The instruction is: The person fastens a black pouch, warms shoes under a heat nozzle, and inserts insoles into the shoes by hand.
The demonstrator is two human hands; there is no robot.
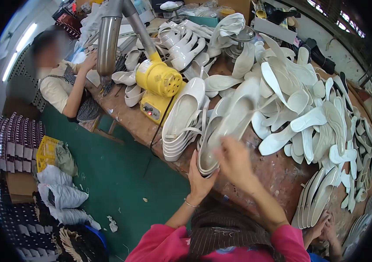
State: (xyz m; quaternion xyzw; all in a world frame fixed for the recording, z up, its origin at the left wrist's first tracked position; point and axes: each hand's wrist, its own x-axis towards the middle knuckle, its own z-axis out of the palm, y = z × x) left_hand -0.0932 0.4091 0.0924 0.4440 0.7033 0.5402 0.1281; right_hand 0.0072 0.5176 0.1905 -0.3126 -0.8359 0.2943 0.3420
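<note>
At the table's near edge, my left hand (201,178) is wrapped round the toe end of a nested stack of white shoes (206,158). My right hand (235,162), smeared by motion, is at the near end of a blurred white shoe (240,111), just right of that stack; its fingers are too blurred to read. Another nested stack of white shoes (184,115) stands to the left. Beyond it is a yellow heat blower (160,78) with a metal nozzle pipe.
A large heap of white insoles (299,109) covers the table's right side. More stacked shoes (315,198) lie near a co-worker's hands (325,227) at lower right. Another person (66,83) sits at the far left. A black cable (162,124) hangs over the edge.
</note>
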